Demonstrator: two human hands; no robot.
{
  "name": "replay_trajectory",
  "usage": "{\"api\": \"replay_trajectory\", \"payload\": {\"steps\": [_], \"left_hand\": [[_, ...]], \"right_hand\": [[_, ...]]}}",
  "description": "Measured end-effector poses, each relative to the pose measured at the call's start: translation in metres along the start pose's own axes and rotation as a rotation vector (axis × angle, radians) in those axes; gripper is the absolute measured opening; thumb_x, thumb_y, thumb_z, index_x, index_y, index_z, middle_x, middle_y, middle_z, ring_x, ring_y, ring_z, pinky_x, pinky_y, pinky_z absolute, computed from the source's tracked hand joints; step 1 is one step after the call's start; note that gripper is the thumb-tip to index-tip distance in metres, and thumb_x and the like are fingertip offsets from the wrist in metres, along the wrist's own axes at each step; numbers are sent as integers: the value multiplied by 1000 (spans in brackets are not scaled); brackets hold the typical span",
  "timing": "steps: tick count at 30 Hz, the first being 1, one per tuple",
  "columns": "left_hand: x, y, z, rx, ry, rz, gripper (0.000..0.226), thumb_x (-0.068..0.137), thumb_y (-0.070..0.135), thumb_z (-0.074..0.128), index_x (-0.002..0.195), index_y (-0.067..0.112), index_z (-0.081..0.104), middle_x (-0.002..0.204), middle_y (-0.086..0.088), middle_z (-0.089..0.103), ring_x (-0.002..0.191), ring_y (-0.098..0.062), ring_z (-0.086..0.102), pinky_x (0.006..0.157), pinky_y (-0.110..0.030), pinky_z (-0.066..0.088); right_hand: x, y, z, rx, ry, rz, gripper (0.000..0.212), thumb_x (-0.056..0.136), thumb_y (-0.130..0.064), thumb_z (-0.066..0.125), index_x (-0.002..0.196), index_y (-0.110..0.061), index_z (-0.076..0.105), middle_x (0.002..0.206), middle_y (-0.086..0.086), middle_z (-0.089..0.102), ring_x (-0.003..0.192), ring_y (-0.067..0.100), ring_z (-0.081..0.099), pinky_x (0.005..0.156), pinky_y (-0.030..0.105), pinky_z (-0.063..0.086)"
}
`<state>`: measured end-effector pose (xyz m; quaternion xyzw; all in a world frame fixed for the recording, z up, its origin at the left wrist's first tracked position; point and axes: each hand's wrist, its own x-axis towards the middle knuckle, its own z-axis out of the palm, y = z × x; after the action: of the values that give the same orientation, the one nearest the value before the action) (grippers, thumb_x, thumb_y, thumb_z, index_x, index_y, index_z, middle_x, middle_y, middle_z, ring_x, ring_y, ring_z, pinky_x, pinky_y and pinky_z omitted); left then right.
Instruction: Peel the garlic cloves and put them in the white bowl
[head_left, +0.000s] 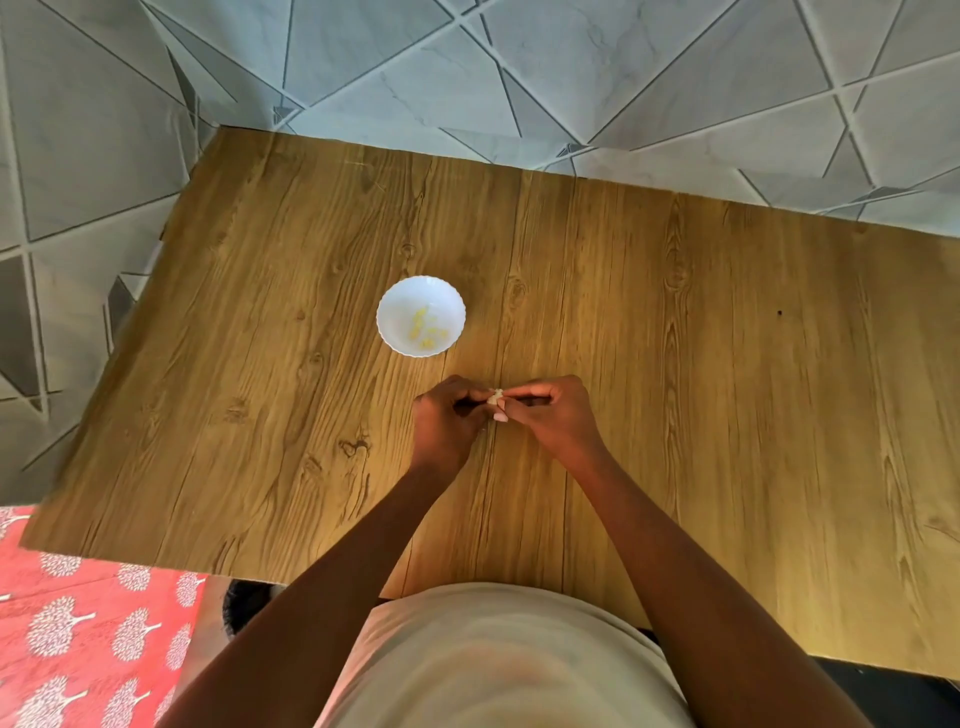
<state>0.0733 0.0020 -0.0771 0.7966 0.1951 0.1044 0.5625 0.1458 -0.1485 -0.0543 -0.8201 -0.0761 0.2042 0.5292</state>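
Most of the garlic clove (495, 399) was hidden between the fingertips of the two hands; only a small pale scrap of it showed, too small to tell which way it pointed or how its long axis lay. Whether skin was still on it could not be made out. The left hand (447, 415) and the right hand (550, 410) met over the middle of the wooden table (675, 338), a little toward its near edge, fingers curled in and pinching the clove from both sides. The white bowl (421, 316) stood just beyond the hands, toward the far edge and slightly left, apart from them. Inside it lay a few yellowish peeled cloves (426, 330), blurred together so their number was unclear. The near edge of the table was partly covered by the person's pale shirt (498, 660).
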Motion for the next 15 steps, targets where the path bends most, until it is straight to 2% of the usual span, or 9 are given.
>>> {"api": "replay_trajectory", "payload": {"steps": [5, 8, 11, 13, 15], "left_hand": [[-1, 2, -4, 49, -13, 104, 23, 75, -8, 85, 93, 4, 77, 92, -3, 74, 85, -11, 73, 78, -23, 59], [1, 0, -6, 67, -31, 104, 23, 76, -6, 85, 94, 5, 77, 93, -4, 76, 86, -10, 73, 79, -25, 60], [5, -1, -10, 81, -61, 63, 24, 79, -5, 83, 100, 5, 78, 95, 0, 77, 88, -6, 73, 80, -21, 58], [6, 0, -12, 66, -65, 32, 28, 81, -3, 82, 107, 6, 78, 96, 2, 78, 89, -5, 73, 82, -20, 58], [6, 0, -13, 57, -65, 16, 35, 83, -2, 82, 116, 8, 75, 100, 2, 78, 91, -4, 73, 84, -20, 59]], "right_hand": [[-2, -7, 3, -61, -13, -9, 22, 74, -14, 91, 95, -12, 82, 80, -2, 77, 71, 8, 74, 68, 26, 61], [-2, -5, 5, -93, 9, -24, 27, 69, -17, 94, 92, -12, 82, 81, -4, 77, 72, 6, 73, 68, 23, 60], [-2, -6, 4, -61, 3, 3, 29, 66, -19, 96, 91, -12, 81, 82, -3, 77, 75, 7, 74, 71, 25, 61], [-2, -5, 2, 17, 8, 43, 22, 72, -12, 92, 90, -10, 79, 79, 0, 77, 75, 11, 76, 71, 28, 62], [-2, -4, -1, 140, 1, 97, 10, 83, -1, 79, 91, -5, 75, 81, 8, 78, 78, 20, 78, 74, 38, 64]]}}
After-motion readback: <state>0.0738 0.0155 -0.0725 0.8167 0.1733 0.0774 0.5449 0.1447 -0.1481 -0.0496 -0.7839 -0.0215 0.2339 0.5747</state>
